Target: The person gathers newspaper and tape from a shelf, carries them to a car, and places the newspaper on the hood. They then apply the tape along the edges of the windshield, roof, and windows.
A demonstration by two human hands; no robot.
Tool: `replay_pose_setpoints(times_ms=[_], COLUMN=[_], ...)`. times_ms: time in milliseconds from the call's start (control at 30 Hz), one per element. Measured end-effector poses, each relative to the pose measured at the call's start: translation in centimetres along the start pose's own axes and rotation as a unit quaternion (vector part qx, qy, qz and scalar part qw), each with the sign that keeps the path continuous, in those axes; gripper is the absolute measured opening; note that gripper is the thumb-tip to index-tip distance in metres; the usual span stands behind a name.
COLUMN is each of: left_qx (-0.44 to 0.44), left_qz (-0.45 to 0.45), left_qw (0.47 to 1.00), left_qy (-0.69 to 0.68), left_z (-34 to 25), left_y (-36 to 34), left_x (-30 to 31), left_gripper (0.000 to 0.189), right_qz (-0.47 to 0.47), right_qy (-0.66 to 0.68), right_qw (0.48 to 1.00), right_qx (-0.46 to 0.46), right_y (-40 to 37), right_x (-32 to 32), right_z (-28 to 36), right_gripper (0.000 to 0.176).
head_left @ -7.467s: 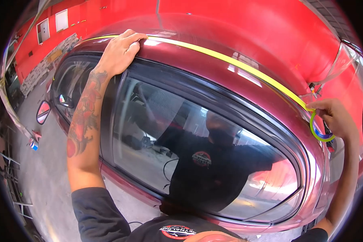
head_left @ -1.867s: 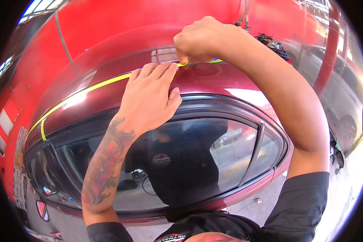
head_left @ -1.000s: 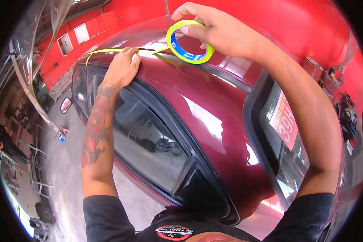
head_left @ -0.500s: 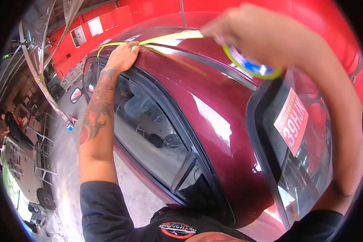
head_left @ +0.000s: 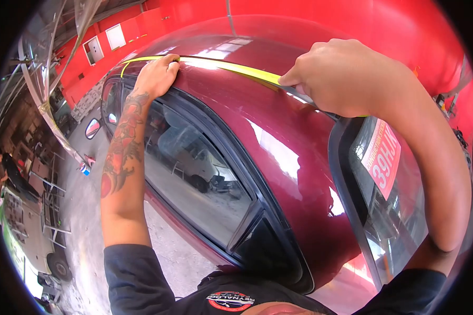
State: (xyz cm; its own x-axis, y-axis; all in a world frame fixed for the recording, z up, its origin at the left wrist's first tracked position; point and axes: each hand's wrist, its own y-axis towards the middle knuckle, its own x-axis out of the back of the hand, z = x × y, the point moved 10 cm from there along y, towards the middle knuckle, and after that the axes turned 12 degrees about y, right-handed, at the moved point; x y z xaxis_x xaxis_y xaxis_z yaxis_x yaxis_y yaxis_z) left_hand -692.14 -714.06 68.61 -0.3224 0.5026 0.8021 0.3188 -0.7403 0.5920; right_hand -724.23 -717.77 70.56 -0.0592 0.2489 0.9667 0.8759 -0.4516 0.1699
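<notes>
A strip of yellow masking tape runs along the roof edge of a dark red car. My left hand, its fingers curled and pressed together, is on the strip above the side window. Farther along, toward the rear window, my right hand grips the tape roll, with thumb and finger at the strip's end. Most of the roll is hidden behind that hand; only a yellow sliver shows below it. A short yellow piece branches down near the front of the roof.
A printed sticker is on the rear glass. The side mirror juts out at the far left. A plastic-wrapped pole slants beside the car. Another person stands in the workshop, near a vehicle.
My right hand has come down toward the roof, bringing the tape strip down along the roof edge. The roll has gone from sight behind it. My left hand stays about where it was.
</notes>
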Motion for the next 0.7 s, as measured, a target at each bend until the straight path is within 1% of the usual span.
replay_pose_setpoints(times_ms=[167, 267, 367, 433, 533, 633, 700], left_qx=[-0.013, -0.017, -0.017, -0.019, -0.017, -0.051, -0.064], left_qz=[-0.027, -0.028, -0.028, -0.019, -0.037, -0.041, -0.059], left_qw=[0.999, 0.999, 0.999, 1.000, 0.999, 0.998, 0.996], left_qy=[0.010, 0.011, 0.008, 0.007, 0.010, 0.003, 0.003], left_z=[-0.2, -0.3, -0.3, -0.4, -0.8, -2.2, -3.3], left_y=[-0.2, -0.2, -0.2, -0.1, -0.4, -0.8, -1.5], left_x=[0.2, 0.3, 0.2, 0.3, 0.5, 1.0, 1.6], left_gripper=[0.049, 0.049, 0.049, 0.049, 0.049, 0.048, 0.047], right_qz=[0.010, 0.045, 0.027, 0.029, 0.039, 0.036, 0.027], right_qy=[-0.011, -0.065, -0.038, -0.040, -0.042, -0.051, -0.051], right_qw=[1.000, 0.997, 0.999, 0.999, 0.998, 0.998, 0.998], right_qx=[-0.003, 0.019, -0.002, -0.015, -0.026, -0.020, -0.019], right_y=[0.3, 0.8, 0.8, 0.7, 0.8, 0.8, 0.7], right_x=[0.0, -0.5, -0.4, -0.2, -0.2, -0.2, 0.0], right_z=[0.0, 0.6, 0.0, 0.0, -0.1, 0.1, 0.3], right_gripper=[0.035, 0.037, 0.038, 0.037, 0.035, 0.034, 0.034])
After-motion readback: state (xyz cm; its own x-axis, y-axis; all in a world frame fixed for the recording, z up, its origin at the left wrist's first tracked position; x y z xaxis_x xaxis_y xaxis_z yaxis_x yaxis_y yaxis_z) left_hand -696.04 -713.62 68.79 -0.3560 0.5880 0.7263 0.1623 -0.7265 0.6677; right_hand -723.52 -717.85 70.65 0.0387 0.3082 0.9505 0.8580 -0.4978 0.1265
